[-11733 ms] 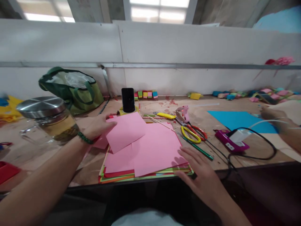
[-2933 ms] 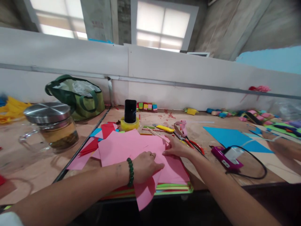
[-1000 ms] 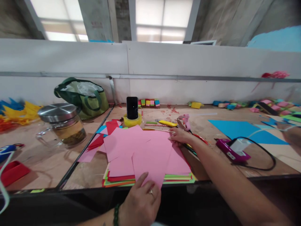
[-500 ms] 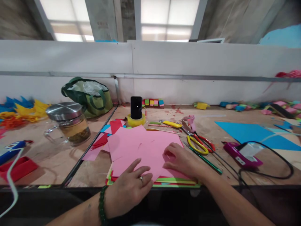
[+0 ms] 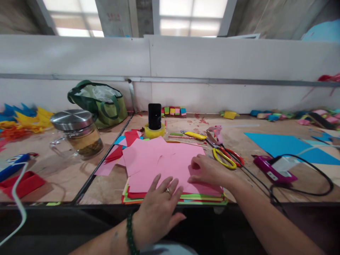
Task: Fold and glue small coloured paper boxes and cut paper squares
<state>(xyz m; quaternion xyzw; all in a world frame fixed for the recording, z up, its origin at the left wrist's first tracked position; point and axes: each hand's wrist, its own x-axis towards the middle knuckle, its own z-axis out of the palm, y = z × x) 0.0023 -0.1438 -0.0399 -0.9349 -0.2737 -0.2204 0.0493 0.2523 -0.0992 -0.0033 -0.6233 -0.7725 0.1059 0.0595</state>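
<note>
Several pink paper sheets (image 5: 148, 166) lie on a stack of coloured paper (image 5: 202, 200) at the table's front edge. My left hand (image 5: 159, 209), with a ring and a green bead bracelet, is open at the front edge of the pink paper, its fingers spread over it. On the right part of the same paper rests my right hand (image 5: 208, 171); its fingers are curled, with a gap between forefinger and thumb, and I see nothing held. Scissors with yellow and red handles (image 5: 225, 157) lie just beyond this hand. Faint curved marks show on the pink paper.
Behind the paper are a phone (image 5: 154, 117) on a tape roll (image 5: 154, 131), a yellow cutter (image 5: 195, 135) and a pink glue gun (image 5: 216, 134). A glass tea jug (image 5: 86, 141) and green bag (image 5: 111, 109) stand left. A purple power strip (image 5: 273, 170) with black cable lies right.
My left hand has shifted back toward the table edge and its thumb now shows. My right hand has slid slightly right, and the green pen beside it is now mostly hidden.
</note>
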